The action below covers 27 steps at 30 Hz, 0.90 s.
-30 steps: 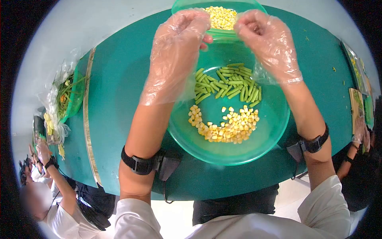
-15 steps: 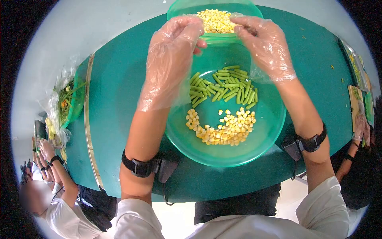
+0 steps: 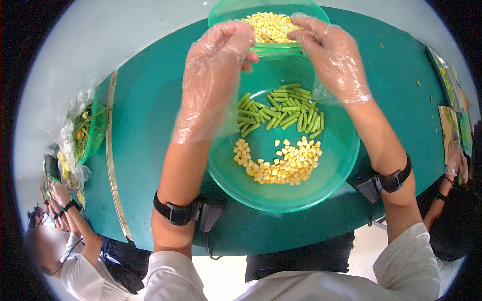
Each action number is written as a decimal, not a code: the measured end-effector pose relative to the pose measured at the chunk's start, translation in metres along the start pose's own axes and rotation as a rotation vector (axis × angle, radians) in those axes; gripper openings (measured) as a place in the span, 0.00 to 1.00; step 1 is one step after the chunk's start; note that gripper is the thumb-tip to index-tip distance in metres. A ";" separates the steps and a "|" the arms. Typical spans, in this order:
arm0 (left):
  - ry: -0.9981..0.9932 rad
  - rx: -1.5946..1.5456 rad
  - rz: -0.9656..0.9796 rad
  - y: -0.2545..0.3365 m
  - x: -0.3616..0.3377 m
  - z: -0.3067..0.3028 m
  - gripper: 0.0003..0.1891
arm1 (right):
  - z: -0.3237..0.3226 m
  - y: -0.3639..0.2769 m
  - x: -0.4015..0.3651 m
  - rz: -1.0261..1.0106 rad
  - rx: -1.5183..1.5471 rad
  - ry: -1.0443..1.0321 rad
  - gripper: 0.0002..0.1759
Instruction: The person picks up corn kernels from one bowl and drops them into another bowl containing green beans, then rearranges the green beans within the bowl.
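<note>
gloved left hand (image 3: pixel 213 80) and right hand (image 3: pixel 334 60) grip the corn bowl (image 3: pixel 223 12) rim (above a larger bowl (image 3: pixel 339 150)).

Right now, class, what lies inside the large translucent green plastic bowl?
Cut green bean pieces at the back, yellow corn kernels in front. The gloved left hand hides the bowl's left part.
</note>
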<state>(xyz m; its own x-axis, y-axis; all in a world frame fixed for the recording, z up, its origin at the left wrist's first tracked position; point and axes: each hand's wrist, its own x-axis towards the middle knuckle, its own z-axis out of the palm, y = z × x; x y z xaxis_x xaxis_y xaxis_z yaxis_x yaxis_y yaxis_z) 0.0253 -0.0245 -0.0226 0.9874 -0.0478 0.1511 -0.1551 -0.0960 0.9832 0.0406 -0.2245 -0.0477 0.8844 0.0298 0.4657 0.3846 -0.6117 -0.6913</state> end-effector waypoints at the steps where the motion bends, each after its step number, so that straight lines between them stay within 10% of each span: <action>1: 0.005 -0.018 0.004 0.000 0.000 0.000 0.14 | 0.000 -0.002 0.000 -0.008 -0.024 0.005 0.17; 9: 0.055 -0.073 -0.008 0.005 -0.003 0.004 0.14 | 0.008 -0.010 -0.003 -0.445 0.022 -0.224 0.11; 14: 0.064 -0.084 -0.009 0.002 -0.001 0.001 0.14 | 0.002 -0.033 -0.016 -0.429 -0.044 -0.885 0.11; 27: 0.067 -0.043 -0.007 -0.006 0.002 -0.002 0.17 | 0.018 -0.060 -0.071 -0.622 -0.125 -0.951 0.17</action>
<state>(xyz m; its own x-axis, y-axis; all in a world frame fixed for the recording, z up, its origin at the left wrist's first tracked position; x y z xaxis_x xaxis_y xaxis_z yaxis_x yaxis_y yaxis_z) 0.0283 -0.0220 -0.0278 0.9886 0.0199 0.1494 -0.1481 -0.0538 0.9875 -0.0410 -0.1758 -0.0488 0.4127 0.9086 0.0648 0.8438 -0.3545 -0.4029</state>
